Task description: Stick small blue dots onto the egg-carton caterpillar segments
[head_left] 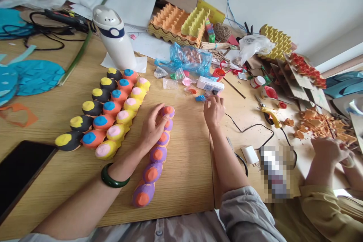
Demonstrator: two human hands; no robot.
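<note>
The left hand (153,126) curls thumb and fingers around the far end of a knobbly strip (153,155) of rounded purple domes with matte orange caps (151,174) facing up; from that hand its long axis runs back toward the grey shirt (181,228), slanting slightly left. The right hand (214,112) bunches its fingers just beside a soft-looking blue lump (200,98); whether it grips anything, I cannot tell.

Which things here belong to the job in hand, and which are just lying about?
Seemingly in the job: purple strip, with the left hand at its far end; blue lump, near the right hand; painted rows, left of the strip.

Probably lying about: phone; tumbler; charger.
</note>
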